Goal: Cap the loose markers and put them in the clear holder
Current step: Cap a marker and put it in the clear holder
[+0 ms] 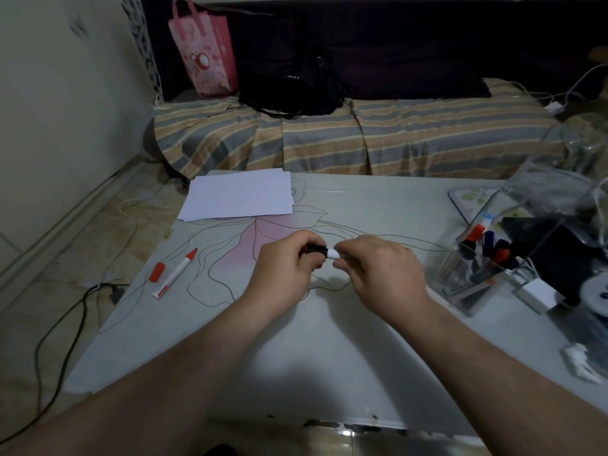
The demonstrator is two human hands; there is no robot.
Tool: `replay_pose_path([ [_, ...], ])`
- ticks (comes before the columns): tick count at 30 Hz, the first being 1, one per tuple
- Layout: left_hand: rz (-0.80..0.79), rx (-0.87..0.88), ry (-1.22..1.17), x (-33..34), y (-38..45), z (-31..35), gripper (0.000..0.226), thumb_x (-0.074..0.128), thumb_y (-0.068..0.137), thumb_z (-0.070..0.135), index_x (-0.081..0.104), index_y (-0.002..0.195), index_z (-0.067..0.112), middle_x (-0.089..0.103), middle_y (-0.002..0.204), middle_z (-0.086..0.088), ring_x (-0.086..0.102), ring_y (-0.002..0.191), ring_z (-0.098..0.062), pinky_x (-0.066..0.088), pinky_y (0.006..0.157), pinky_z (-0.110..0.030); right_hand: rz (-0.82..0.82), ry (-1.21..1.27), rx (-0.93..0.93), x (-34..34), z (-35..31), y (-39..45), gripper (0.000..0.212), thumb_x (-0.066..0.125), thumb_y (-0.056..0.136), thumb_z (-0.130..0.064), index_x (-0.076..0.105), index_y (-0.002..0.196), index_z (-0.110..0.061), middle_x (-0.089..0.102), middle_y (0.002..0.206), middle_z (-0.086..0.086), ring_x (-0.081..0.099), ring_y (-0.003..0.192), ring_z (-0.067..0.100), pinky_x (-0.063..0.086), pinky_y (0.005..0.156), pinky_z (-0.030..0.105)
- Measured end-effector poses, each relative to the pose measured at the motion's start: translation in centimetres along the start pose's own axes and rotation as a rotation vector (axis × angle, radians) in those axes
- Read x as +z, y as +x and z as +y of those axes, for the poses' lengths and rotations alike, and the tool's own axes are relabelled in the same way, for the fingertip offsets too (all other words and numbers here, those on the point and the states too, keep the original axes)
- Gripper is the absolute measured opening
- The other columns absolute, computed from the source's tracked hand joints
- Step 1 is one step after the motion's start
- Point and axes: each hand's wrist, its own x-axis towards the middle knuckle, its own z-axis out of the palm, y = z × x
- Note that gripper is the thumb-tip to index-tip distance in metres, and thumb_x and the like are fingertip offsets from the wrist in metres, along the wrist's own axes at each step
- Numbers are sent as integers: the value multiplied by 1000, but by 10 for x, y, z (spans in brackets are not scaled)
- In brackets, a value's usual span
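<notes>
Left hand (284,261) pinches black cap (316,249), right hand (378,268) grips white marker (333,254) above tabletop (329,340); light, stiff, probably slick plastic, best held mid-barrel; red marker (176,274) lies loose left, clear holder (473,274) right.

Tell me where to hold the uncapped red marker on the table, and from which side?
Pinch the red marker at the middle of its white barrel, coming from above. It lies flat on the table, tip pointing away, so its long sides are free; the red cap lies close on its left.
</notes>
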Motion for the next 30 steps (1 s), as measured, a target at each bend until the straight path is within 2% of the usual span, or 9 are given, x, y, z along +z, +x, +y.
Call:
replay_pose_path([
  [4,-29,60,71,5,1,3,13,65,89,18,70,97,28,74,79,11,69,81,-7,54,82,-31,-82,139,169,-3,2,-6,16,61,92,-44,66,104,-35,70,87,-12,63,83,18,50,70,35],
  [8,-88,73,138,21,2,5,11,73,84,29,70,94,30,71,80,14,63,77,0,50,76,-23,-327,61,174,-11,4,-9,15,51,97,-45,55,108,-36,67,94,-11,55,97,20,46,82,41],
  [11,-125,13,-12,39,2,18,17,78,79,33,67,93,35,70,76,10,63,67,-3,54,73,-25,-430,83,180,-30,14,-15,15,52,97,-38,51,112,-33,70,97,-6,59,100,24,48,83,41],
  [14,-139,-71,-361,58,6,44,27,77,84,29,61,104,36,75,84,2,72,74,-16,58,77,-35,-374,319,264,-66,28,-21,39,60,95,-30,43,129,-40,72,92,-8,66,83,13,51,74,33],
  [17,-120,-58,-517,84,10,67,17,66,94,22,62,107,32,77,92,1,71,84,-17,58,85,-38,-75,304,315,-99,48,-22,58,65,95,-27,33,138,-50,70,103,-10,67,71,6,55,71,34],
  [21,-197,97,-243,118,0,81,21,64,92,22,69,110,33,70,106,16,64,87,0,53,87,-23,372,219,392,-134,87,-28,55,68,95,-21,39,137,-41,68,98,-6,69,75,12,60,69,41],
  [23,-259,255,-59,131,-5,83,30,62,91,21,68,118,32,63,120,17,60,100,0,49,94,-21,393,170,414,-135,105,-33,50,67,96,-21,41,135,-37,67,96,-6,68,76,14,60,68,44],
  [26,-343,432,137,146,-10,77,43,62,90,20,62,130,33,45,144,12,44,126,-11,33,109,-20,290,124,406,-113,126,-40,39,68,94,-21,49,127,-33,69,96,-4,69,80,19,58,72,43],
  [30,-358,497,248,158,-12,72,51,60,89,21,54,138,34,32,155,6,33,133,-20,32,112,-30,83,-49,326,-89,143,-43,7,69,90,-18,68,97,-16,69,86,4,63,80,28,52,71,42],
])
